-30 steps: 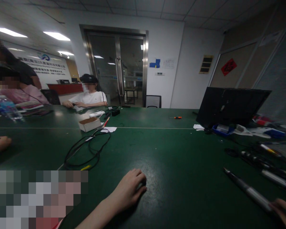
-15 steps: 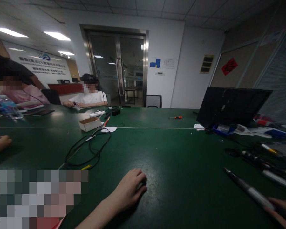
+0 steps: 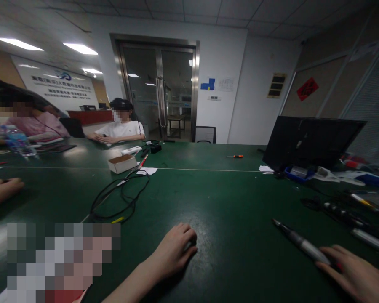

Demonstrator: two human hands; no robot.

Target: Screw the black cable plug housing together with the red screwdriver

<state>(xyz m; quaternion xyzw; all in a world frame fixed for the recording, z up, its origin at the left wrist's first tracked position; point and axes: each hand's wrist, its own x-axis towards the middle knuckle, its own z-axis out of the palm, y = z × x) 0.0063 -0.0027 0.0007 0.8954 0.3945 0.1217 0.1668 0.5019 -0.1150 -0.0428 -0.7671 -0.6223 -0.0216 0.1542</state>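
Green bench (image 3: 233, 202) fills the lower part of the head view. Near its right edge, the right hand (image 3: 355, 269) has its grip closed on the rear of a tool (image 3: 303, 245), whose tip points away and leftward; whether it touches the bench is unclear. Handling the tool seems the step in hand, and any move of it calls for a firm hold at the rear. Toward the near middle, the left hand (image 3: 178, 248) is curled; I cannot tell whether it grips anything. A cable (image 3: 134, 205) and box (image 3: 122, 165) lie to its left, a screwdriver (image 3: 238, 156) by the far edge.
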